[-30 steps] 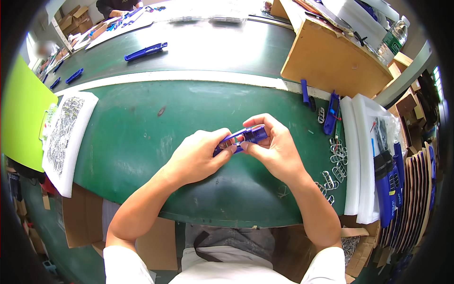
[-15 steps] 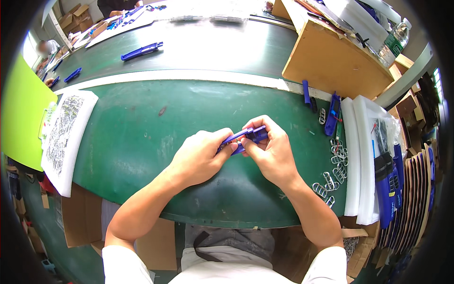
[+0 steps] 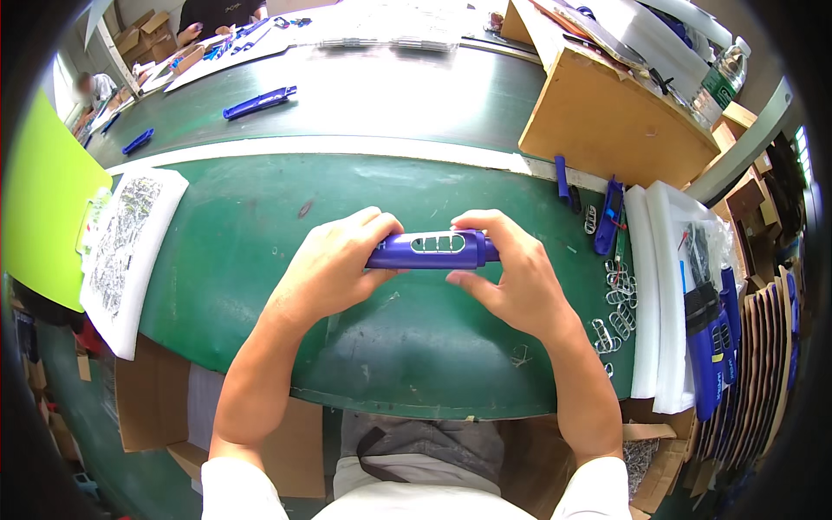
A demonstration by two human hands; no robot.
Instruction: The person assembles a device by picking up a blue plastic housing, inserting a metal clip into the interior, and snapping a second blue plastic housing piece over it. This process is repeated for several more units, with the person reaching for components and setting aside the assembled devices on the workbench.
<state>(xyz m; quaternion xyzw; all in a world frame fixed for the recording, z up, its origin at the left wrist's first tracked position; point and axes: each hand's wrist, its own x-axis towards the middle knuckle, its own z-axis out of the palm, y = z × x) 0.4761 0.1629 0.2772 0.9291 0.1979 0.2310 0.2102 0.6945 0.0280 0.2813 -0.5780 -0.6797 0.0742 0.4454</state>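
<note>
Nearest to the camera, the person's two bare forearms came up from the lower edge, out of white short sleeves, above a grey garment at the lap. Both hands met over the green mat-covered work table (image 3: 260,260). The left hand (image 3: 334,264) was wrapped around the left end of a blue plastic tool handle with slotted openings along its side (image 3: 431,250), with the fingers curled closed over it and the thumb below. The right hand (image 3: 511,277) held the right end of the same handle, the fingers bent over the top and the thumb pressed against its lower side. The handle lay almost level, lifted a little above the mat, between the two hands.

To the right of the right hand, a scatter of small silver metal clips (image 3: 617,299) lay on the mat, near a thick white foam sheet (image 3: 643,286). Beyond this sheet, at the right rim, some finished blue tools (image 3: 704,347) stood in a row. On the left side, a white foam tray filled with small metal parts (image 3: 121,247) rested partly over the table edge, just beside a bright yellow-green board (image 3: 43,208).

Further away, two loose blue plastic pieces (image 3: 607,217) lay close to a white strip that crossed the table. Behind it stood a brown cardboard box (image 3: 611,117), and another blue handle (image 3: 258,102) lay well apart on the far dark green surface.
</note>
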